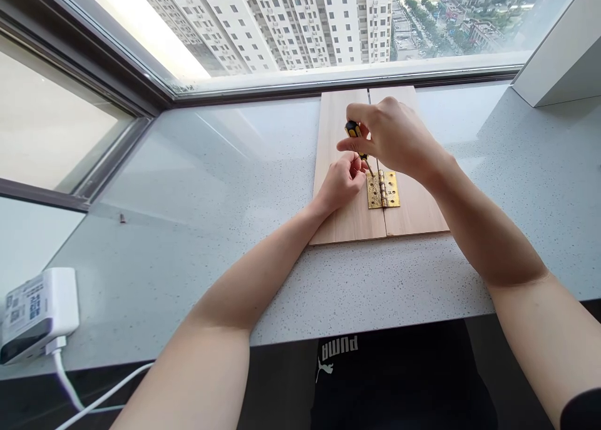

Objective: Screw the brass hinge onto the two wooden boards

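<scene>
1. The screwdriver, with a yellow and black handle, stands tilted over the left leaf of a brass hinge. Its thin shaft slants down to the leaf's upper corner.
2. The right hand comes in from the right and closes its grip around the screwdriver's handle. The thumb and forefinger wrap the top, and the wrist is raised above the boards.
3. The left hand rests just left of the hinge. Its grip is narrow, with the fingers curled in and the fingertips at the lower end of the shaft. Whether they pinch the shaft or something small cannot be told.
4. The hinge lies flat and opened out, its knuckle along the seam between two pale wooden boards.
5. The left board and the right board lie side by side, touching. Their far ends reach the window frame.
6. The boards sit on a speckled grey tabletop.
7. A white device with a white cable lies at the near left edge, well apart from the boards.
8. A white box stands at the far right corner.
</scene>
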The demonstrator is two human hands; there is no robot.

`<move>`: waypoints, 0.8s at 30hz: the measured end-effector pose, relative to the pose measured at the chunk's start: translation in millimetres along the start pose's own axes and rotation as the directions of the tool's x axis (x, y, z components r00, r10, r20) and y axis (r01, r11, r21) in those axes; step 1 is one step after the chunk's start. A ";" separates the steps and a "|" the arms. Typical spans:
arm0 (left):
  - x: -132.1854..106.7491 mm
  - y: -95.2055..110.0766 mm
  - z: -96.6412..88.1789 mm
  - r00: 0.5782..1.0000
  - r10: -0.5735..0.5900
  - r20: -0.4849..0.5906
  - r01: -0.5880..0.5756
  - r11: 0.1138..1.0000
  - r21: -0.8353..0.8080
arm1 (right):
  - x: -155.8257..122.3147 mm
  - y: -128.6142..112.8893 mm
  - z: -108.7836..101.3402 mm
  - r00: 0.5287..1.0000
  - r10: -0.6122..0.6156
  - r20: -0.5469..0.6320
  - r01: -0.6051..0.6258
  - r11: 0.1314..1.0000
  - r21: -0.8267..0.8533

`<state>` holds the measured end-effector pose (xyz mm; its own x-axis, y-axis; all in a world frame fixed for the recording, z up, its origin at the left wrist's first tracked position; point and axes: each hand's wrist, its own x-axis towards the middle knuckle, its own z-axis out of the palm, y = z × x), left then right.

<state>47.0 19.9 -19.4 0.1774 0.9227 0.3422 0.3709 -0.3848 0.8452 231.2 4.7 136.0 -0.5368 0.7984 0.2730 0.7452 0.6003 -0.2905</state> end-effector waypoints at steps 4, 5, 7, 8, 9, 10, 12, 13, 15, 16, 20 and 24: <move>-1.0 0.7 -2.4 1.000 -0.004 0.011 0.004 1.000 0.019 | -0.2 3.2 4.9 0.998 -0.047 0.039 0.043 0.995 0.093; -1.1 0.9 -2.7 1.000 -0.002 0.013 0.002 1.000 0.022 | 0.2 4.5 6.4 0.997 -0.068 0.039 0.062 0.990 0.127; -1.1 1.1 -2.5 1.000 -0.003 0.015 0.003 1.000 0.023 | 0.8 7.4 8.6 0.994 -0.106 0.038 0.097 0.978 0.187; -0.9 1.2 -2.0 1.000 -0.007 0.015 0.007 1.000 0.021 | 0.7 8.9 8.9 0.992 -0.121 0.044 0.110 0.972 0.207; -0.8 1.2 -1.4 1.000 -0.012 0.016 0.012 1.000 0.019 | 0.2 10.2 8.5 0.989 -0.137 0.060 0.121 0.967 0.225; -0.6 1.2 -0.7 1.000 -0.018 0.015 0.018 1.000 0.016 | -0.5 11.4 7.6 0.986 -0.149 0.080 0.126 0.962 0.242; -0.4 1.1 0.3 1.000 -0.020 0.014 0.020 1.000 0.014 | -2.2 13.5 4.7 0.979 -0.165 0.118 0.128 0.954 0.270; -0.3 1.1 0.4 1.000 -0.016 0.015 0.016 1.000 0.012 | -3.0 14.2 3.0 0.978 -0.168 0.125 0.128 0.953 0.276; -0.3 0.8 0.1 1.000 0.002 0.022 -0.002 1.000 0.006 | -3.7 15.3 -0.1 0.979 -0.168 0.118 0.132 0.955 0.266; -0.3 0.7 -0.3 1.000 0.010 0.028 -0.010 1.000 0.003 | -3.6 15.5 -1.3 0.981 -0.162 0.106 0.131 0.959 0.252; -0.5 0.1 -2.0 0.999 0.008 0.038 -0.009 1.000 0.006 | -1.7 13.6 -4.3 0.992 -0.111 0.064 0.094 0.971 0.220; -0.7 0.1 -2.7 1.000 -0.002 0.023 0.001 1.000 0.020 | -0.7 9.4 -6.0 0.997 -0.069 0.046 0.060 0.980 0.191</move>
<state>44.4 19.3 -18.5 0.1979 0.9227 0.3309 0.3890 -0.3838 0.8375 241.0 9.5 138.5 -0.6049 0.7560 0.2500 0.6226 0.6448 -0.4434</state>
